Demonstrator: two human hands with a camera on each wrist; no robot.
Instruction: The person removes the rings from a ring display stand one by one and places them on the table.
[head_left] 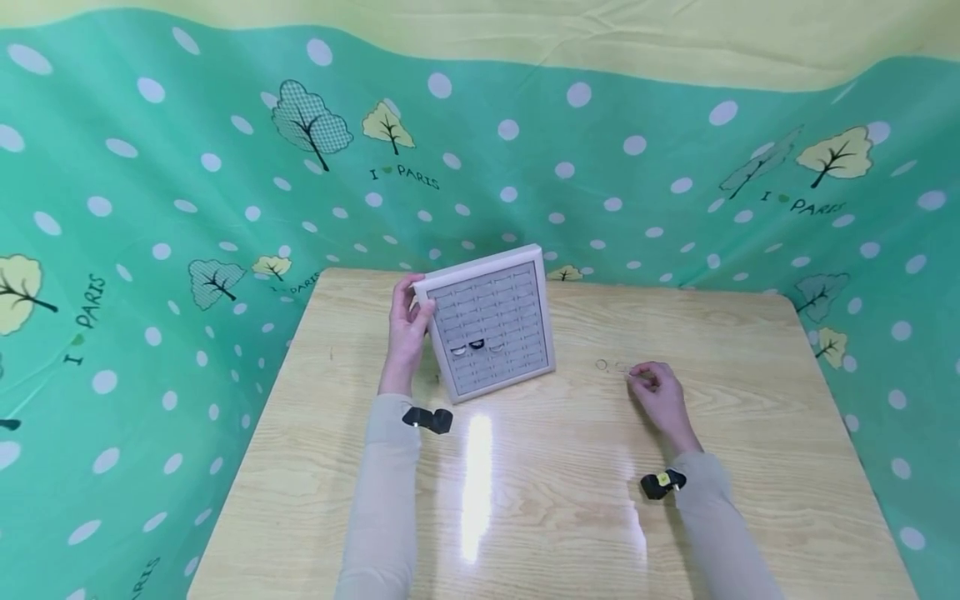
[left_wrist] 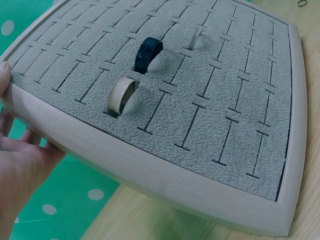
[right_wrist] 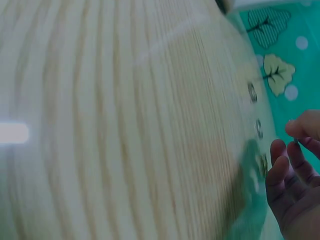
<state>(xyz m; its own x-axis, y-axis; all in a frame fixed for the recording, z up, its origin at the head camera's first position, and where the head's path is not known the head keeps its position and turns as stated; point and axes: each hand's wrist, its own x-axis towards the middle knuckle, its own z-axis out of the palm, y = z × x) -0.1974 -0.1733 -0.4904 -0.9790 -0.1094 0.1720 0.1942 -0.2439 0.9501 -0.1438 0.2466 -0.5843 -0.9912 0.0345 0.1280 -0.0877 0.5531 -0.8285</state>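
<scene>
My left hand grips the upper left edge of a pale-framed ring display tray, which stands tilted on the table. The tray's grey slotted pad bears a silver band ring, a dark blue ring and a thin sparkling ring. To the right of the tray, my right hand is low over the table, thumb and fingertip pinched on a tiny ring, mostly hidden. Close by lie loose rings: one ring, another ring and a third ring beside the fingers.
The wooden table carries a bright light reflection in front of the tray. A green dotted cloth hangs behind the table and along both sides. Each wrist wears a small black camera, the left camera and the right camera.
</scene>
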